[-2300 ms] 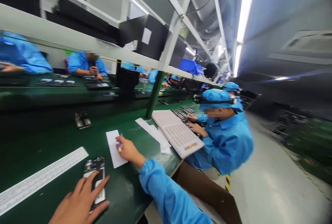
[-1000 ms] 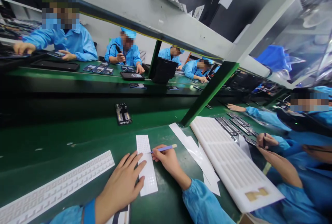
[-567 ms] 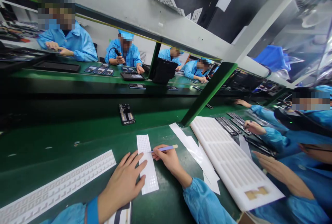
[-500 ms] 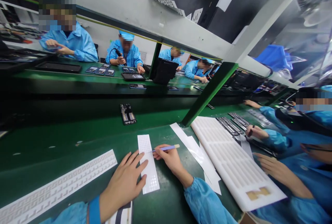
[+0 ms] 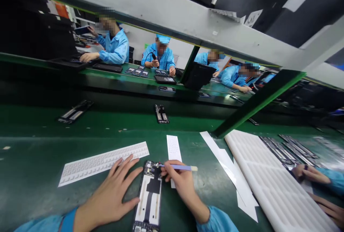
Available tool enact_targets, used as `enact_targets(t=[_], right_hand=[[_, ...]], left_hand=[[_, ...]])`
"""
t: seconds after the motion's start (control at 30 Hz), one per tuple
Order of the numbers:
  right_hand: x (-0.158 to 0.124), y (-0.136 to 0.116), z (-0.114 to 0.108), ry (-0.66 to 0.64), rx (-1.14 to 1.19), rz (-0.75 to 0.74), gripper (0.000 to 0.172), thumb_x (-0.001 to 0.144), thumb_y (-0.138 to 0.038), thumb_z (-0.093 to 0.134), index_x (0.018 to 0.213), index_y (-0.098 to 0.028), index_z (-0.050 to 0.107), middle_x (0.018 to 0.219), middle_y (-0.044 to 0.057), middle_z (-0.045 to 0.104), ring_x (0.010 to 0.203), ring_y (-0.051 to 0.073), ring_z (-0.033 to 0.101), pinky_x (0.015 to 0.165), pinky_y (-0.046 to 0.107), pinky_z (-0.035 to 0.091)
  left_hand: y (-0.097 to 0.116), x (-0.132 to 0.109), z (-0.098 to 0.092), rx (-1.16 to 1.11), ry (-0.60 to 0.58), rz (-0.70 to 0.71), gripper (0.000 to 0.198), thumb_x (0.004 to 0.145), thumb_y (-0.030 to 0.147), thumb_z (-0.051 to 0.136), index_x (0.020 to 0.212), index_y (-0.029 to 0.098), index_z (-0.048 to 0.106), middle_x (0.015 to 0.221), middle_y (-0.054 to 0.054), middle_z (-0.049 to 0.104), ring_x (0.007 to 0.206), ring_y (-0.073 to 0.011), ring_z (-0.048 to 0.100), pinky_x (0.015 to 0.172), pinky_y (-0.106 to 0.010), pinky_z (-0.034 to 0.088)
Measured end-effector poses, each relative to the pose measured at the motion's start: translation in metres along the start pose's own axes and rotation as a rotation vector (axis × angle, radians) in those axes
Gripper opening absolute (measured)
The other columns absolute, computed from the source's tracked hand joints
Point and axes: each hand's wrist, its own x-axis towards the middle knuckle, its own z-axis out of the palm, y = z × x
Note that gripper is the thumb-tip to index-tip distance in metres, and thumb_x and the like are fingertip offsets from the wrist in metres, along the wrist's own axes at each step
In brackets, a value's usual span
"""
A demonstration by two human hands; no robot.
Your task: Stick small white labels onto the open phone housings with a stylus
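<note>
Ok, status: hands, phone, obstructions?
Left hand spread beside phone. Right hand holding purple tool at phone's far end. Phone flat on bench. Right hand partly hides dotted sheet.

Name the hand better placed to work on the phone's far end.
Probably the right hand: it holds the purple tool at that end. The left hand, without one, is beside the phone.

Both sleeves (image 5: 217, 220) are light blue, the left ending in a deeper blue band (image 5: 68, 221).

phone (image 5: 154, 186) between left hand (image 5: 106, 196) and right hand (image 5: 183, 183) | left sheet (image 5: 99, 164) beyond left hand | right sheet (image 5: 173, 147) partly behind right hand | papers (image 5: 228, 167) right of both | tray (image 5: 271, 181) farther right
</note>
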Motion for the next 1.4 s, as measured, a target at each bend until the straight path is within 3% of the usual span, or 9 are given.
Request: enact_targets(t=[0.1, 0.27, 0.7, 0.9, 1.03, 1.13, 1.27, 1.4], right_hand=[[-0.009, 0.004, 0.012, -0.008, -0.026, -0.005, 0.043, 0.069, -0.058, 0.080, 0.076, -0.016, 0.072, 0.066, 0.009, 0.072, 0.054, 0.020, 0.067, 0.043, 0.026, 0.052], [-0.008, 0.010, 0.014, -0.007, -0.039, 0.026, 0.044, 0.066, -0.059, 0.081, 0.074, -0.017, 0.070, 0.064, 0.008, 0.072, 0.052, 0.019, 0.066, 0.042, 0.025, 0.051], [-0.006, 0.017, 0.014, -0.047, -0.087, 0.055, 0.045, 0.067, -0.060, 0.081, 0.072, -0.017, 0.069, 0.061, 0.006, 0.071, 0.048, 0.017, 0.063, 0.044, 0.026, 0.050], [-0.008, 0.017, 0.015, -0.086, -0.167, -0.007, 0.042, 0.073, -0.060, 0.076, 0.071, -0.019, 0.069, 0.061, 0.005, 0.069, 0.050, 0.019, 0.062, 0.048, 0.030, 0.053], [-0.012, 0.020, 0.009, 0.055, -0.206, -0.134, 0.040, 0.078, -0.059, 0.071, 0.073, -0.020, 0.067, 0.061, 0.005, 0.067, 0.051, 0.020, 0.062, 0.049, 0.031, 0.053], [-0.014, 0.017, 0.007, 0.153, -0.258, -0.252, 0.036, 0.082, -0.056, 0.069, 0.073, -0.021, 0.067, 0.064, 0.005, 0.067, 0.056, 0.021, 0.064, 0.055, 0.033, 0.054], [-0.007, 0.000, 0.036, 0.010, -0.231, -0.220, 0.032, 0.084, -0.053, 0.067, 0.085, -0.021, 0.067, 0.069, 0.005, 0.069, 0.056, 0.021, 0.064, 0.054, 0.032, 0.054], [0.009, -0.016, 0.103, -0.289, -0.386, -0.251, 0.022, 0.085, -0.041, 0.067, 0.076, -0.021, 0.069, 0.067, 0.004, 0.070, 0.063, 0.021, 0.067, 0.061, 0.031, 0.054]], left_hand=[[-0.002, -0.002, 0.007, 0.015, 0.009, 0.022, 0.068, 0.092, 0.058, 0.051, 0.151, 0.033, 0.029, 0.159, -0.003, 0.023, 0.143, -0.0352, 0.024, 0.114, -0.056, 0.027], [0.003, 0.007, 0.011, 0.005, 0.056, 0.003, 0.076, 0.090, 0.065, 0.047, 0.153, 0.031, 0.023, 0.159, -0.005, 0.024, 0.143, -0.0343, 0.026, 0.115, -0.054, 0.026], [0.000, 0.005, 0.010, -0.070, -0.008, 0.018, 0.066, 0.092, 0.061, 0.046, 0.151, 0.036, 0.029, 0.155, -0.002, 0.033, 0.143, -0.0317, 0.028, 0.115, -0.055, 0.028], [0.005, 0.010, 0.009, -0.060, 0.020, -0.001, 0.069, 0.092, 0.055, 0.051, 0.152, 0.037, 0.023, 0.159, -0.002, 0.022, 0.144, -0.0341, 0.025, 0.115, -0.056, 0.026], [0.013, 0.017, 0.004, -0.075, 0.018, 0.016, 0.058, 0.093, 0.043, 0.051, 0.148, 0.042, 0.033, 0.160, 0.002, 0.019, 0.145, -0.0351, 0.021, 0.114, -0.060, 0.025], [0.008, 0.010, -0.004, -0.077, 0.038, 0.029, 0.060, 0.093, 0.046, 0.052, 0.149, 0.041, 0.030, 0.161, 0.001, 0.017, 0.144, -0.0354, 0.022, 0.113, -0.059, 0.028], [-0.027, -0.024, -0.017, 0.043, 0.150, -0.107, 0.058, 0.095, 0.043, 0.049, 0.149, 0.032, 0.032, 0.157, -0.005, 0.028, 0.142, -0.0335, 0.028, 0.113, -0.055, 0.028], [-0.076, -0.060, -0.031, 0.155, 0.360, -0.319, 0.037, 0.094, 0.035, 0.049, 0.129, 0.023, 0.056, 0.139, -0.011, 0.049, 0.133, -0.0321, 0.039, 0.110, -0.055, 0.030]])
